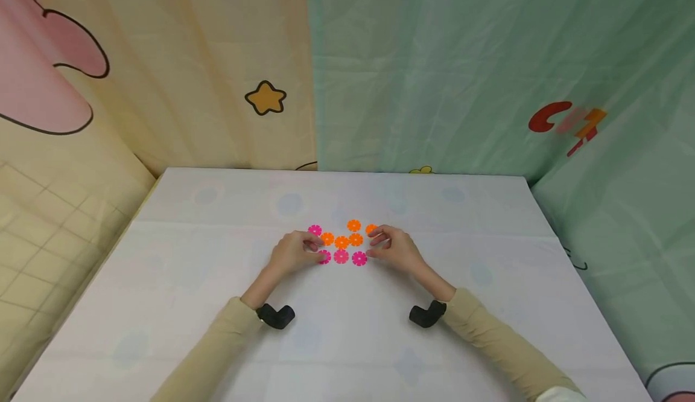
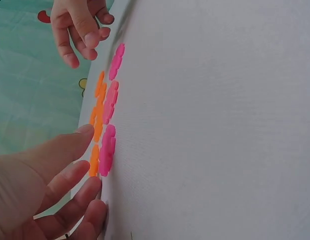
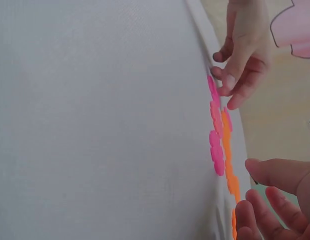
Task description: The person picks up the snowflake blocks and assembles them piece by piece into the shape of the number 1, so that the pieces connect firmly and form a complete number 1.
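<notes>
Several notched round plastic discs lie flat in a cluster on the white-covered table. A row of pink discs [image 1: 341,257] is nearest the person, with orange discs [image 1: 341,242] just behind it. One more pink disc [image 1: 314,230] lies at the back left. My left hand [image 1: 295,251] is at the cluster's left side, its thumb tip overlapping the leftmost near pink disc [image 2: 108,150]. On the opposite side is my right hand [image 1: 396,249], fingers loosely bent, fingertips close to an orange disc [image 1: 371,229]. Thumb and fingers stand apart on both hands, with nothing held between them.
The table [image 1: 347,341] has a white cloth with faint pale spots. A yellow curtain [image 1: 217,40] and a green curtain [image 1: 434,58] hang behind it. Black curved pieces [image 1: 276,316] stick out at both wrists, beside beige sleeves [image 1: 212,347].
</notes>
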A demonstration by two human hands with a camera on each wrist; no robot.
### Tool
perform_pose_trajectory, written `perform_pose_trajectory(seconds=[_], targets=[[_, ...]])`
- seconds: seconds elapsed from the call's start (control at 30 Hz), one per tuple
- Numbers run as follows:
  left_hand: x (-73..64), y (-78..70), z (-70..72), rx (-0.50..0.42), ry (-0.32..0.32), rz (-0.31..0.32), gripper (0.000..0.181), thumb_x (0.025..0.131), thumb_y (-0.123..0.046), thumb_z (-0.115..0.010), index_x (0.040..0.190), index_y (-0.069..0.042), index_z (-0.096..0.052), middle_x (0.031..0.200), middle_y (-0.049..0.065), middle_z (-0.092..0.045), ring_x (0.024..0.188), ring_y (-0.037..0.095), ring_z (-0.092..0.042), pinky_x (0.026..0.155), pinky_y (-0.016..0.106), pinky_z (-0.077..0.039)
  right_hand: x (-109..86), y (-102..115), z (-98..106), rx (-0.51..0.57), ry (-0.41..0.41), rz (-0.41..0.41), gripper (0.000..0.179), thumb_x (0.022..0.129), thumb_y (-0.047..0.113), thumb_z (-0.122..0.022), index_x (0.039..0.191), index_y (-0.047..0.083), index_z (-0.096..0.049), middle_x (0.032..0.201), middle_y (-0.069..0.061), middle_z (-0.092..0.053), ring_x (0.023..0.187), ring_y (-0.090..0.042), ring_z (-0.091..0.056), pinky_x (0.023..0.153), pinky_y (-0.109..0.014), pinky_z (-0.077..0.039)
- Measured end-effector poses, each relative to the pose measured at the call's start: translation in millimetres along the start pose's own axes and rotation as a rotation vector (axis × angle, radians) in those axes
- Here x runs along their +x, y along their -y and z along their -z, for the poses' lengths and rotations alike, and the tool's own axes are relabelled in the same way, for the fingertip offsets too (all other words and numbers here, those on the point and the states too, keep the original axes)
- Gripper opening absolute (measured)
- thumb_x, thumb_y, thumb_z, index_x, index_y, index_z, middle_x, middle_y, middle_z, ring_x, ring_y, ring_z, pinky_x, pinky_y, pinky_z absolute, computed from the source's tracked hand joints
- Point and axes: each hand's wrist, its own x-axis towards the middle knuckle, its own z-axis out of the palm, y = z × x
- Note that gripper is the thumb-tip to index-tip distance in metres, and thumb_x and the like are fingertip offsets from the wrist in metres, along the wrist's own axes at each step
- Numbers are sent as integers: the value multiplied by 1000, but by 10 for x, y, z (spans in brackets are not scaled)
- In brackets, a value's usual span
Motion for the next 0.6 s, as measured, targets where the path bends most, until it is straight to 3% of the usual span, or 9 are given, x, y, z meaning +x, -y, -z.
perform_pose_trajectory(seconds=[0.4, 0.6], targets=[[3, -77, -83, 120, -4, 48, 36, 69, -31, -86, 98, -12, -75, 85, 0, -68, 77, 13, -58, 66, 25, -45, 17, 35, -94, -90, 75, -23, 35, 75, 22, -82, 104, 9, -69, 89, -1, -70, 65, -11, -55, 61, -23, -44], [11, -80, -90, 159, -13, 51, 32, 69, -28, -86, 95, -13, -76, 85, 0, -70, 76, 14, -59, 66, 27, -46, 56, 89, -141, -198, 123, -43, 35, 73, 26, -84, 102, 13, -71, 91, 1, -66, 74, -13, -52, 64, -24, -43]])
